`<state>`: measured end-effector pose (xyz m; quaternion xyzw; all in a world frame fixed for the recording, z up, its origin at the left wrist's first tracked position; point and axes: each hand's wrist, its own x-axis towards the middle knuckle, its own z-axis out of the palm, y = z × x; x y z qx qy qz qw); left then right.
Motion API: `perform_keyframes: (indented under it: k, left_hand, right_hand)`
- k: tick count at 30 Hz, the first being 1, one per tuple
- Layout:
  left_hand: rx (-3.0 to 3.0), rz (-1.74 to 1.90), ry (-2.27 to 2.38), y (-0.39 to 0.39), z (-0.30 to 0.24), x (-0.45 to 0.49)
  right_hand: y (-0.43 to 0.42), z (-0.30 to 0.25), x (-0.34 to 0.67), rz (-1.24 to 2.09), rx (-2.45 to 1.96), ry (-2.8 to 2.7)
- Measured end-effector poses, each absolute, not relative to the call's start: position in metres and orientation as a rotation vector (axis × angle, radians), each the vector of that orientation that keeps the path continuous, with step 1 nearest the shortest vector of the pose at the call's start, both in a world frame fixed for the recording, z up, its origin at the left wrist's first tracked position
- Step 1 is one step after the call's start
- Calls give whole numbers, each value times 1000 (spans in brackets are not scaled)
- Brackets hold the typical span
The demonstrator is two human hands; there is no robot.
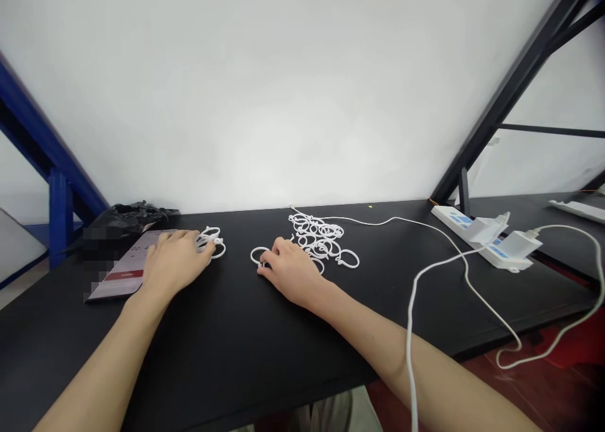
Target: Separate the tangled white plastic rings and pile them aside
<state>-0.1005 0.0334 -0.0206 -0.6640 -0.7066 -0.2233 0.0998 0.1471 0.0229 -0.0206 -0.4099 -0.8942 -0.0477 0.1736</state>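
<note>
Over the left part of the black table is my left hand (172, 259), its fingers bent beside a phone. A few white plastic rings (215, 238), which look like curtain rings, lie at its thumb and index finger, partly covered by them. My right hand (293, 269) is near the middle of the table, fingers curled and thumb pinching the edge of a single white ring (256, 250). Just behind and right of that hand spreads a loose pile of similar white rings (321, 233), several overlapping; my hand hides some of them.
The phone (120, 278) lies by a crumpled black plastic bag (127, 218). At right a white power strip (472, 233) holds plugged-in chargers; a white cable (411, 331) loops across my right forearm. A white wall (283, 104) stands behind the black table (227, 344).
</note>
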Motion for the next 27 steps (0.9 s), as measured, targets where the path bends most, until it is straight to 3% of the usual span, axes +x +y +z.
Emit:
perform_keyframes:
  k: [4,15,27]
  left_hand:
    - [-1977,-672,-2212,34,-22,-103]
    - [-1997,-484,-2142,39,-32,-99]
    - [-2185,-403,-2167,46,-39,-91]
  right_hand:
    - [25,-24,151,-204,-1149,-2557]
    - [20,-15,162,155,-1251,-2435]
    - [24,-22,162,208,-1194,-2325]
